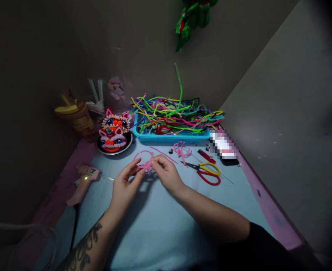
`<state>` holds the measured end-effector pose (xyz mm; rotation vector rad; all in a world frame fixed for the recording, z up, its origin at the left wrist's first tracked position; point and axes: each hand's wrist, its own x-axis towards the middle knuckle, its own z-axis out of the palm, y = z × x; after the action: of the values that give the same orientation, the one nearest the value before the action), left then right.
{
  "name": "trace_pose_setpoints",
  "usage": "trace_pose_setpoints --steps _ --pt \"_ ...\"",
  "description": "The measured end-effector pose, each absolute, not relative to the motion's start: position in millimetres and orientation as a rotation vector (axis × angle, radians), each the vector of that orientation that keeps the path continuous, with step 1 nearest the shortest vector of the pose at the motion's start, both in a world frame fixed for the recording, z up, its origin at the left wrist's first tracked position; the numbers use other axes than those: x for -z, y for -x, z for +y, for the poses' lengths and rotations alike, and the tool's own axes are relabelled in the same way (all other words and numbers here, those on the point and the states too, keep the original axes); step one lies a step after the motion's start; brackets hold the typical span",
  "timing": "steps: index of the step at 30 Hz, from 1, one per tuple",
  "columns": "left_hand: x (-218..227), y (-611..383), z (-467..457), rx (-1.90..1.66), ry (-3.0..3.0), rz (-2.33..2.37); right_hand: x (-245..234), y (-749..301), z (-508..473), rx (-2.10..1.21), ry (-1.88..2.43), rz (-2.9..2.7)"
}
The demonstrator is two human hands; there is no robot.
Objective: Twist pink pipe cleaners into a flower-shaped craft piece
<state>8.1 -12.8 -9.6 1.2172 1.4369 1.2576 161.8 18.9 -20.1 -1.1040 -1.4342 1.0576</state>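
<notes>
Between my two hands, above the middle of the table, is a pink pipe-cleaner piece (pixel 145 165) bent into a ring with several strands bunched at its lower side. My left hand (pixel 129 178) holds the ring's left side, its thumb and fingers closed on it. From the right, my right hand (pixel 167 174) pinches the bunched strands between thumb and fingertips. Just beyond lies a straight pink pipe cleaner (pixel 163 154). A second looped pink pipe-cleaner piece (pixel 182 150) rests to its right.
Scissors (pixel 208 171) with yellow and red handles lie at right, near a red cutter (pixel 206 156) and a phone (pixel 225 148). A blue tray (pixel 171 138) heaped with pipe cleaners stands behind. At left are a glue gun (pixel 84 184) and a bowl (pixel 114 153) holding lion-head figures (pixel 113 139).
</notes>
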Motion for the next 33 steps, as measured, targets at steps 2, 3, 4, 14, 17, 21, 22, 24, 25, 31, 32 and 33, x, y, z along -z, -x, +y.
trace_pose_setpoints --steps 2,3,4,14,17,21,22,24,25,31,32,33 --pt "11 -9 -12 -1.275 -1.119 1.373 21 -160 17 -1.091 1.122 -1.431" --pt "11 -9 -11 -1.287 -1.074 1.350 21 -159 16 -1.115 1.127 -1.420" --pt "11 -9 -10 -1.301 -1.034 1.331 20 -159 16 -1.143 1.128 -1.402" --pt "6 -11 -10 -1.309 -0.887 1.163 17 -159 16 -1.278 1.100 -1.308" --pt "5 -11 -11 -1.272 -0.935 1.175 17 -160 17 -1.317 1.123 -1.306" --pt "4 -12 -12 -1.259 -0.948 1.165 16 -160 17 -1.279 1.166 -1.352" --pt "3 -12 -12 -1.253 -0.944 1.162 16 -160 16 -1.251 1.176 -1.378" --pt "2 -13 -12 -1.249 -0.931 1.175 15 -159 15 -1.194 1.192 -1.436" --pt "1 -14 -12 -1.255 -0.920 1.186 15 -159 15 -1.163 1.199 -1.462" --pt "-2 -11 -10 -1.312 -0.794 1.198 17 -158 8 -0.837 1.197 -1.562" --pt "-2 -10 -9 -1.316 -0.774 1.199 17 -157 7 -0.765 1.179 -1.580" --pt "-2 -9 -9 -1.318 -0.757 1.202 18 -157 6 -0.694 1.152 -1.604"
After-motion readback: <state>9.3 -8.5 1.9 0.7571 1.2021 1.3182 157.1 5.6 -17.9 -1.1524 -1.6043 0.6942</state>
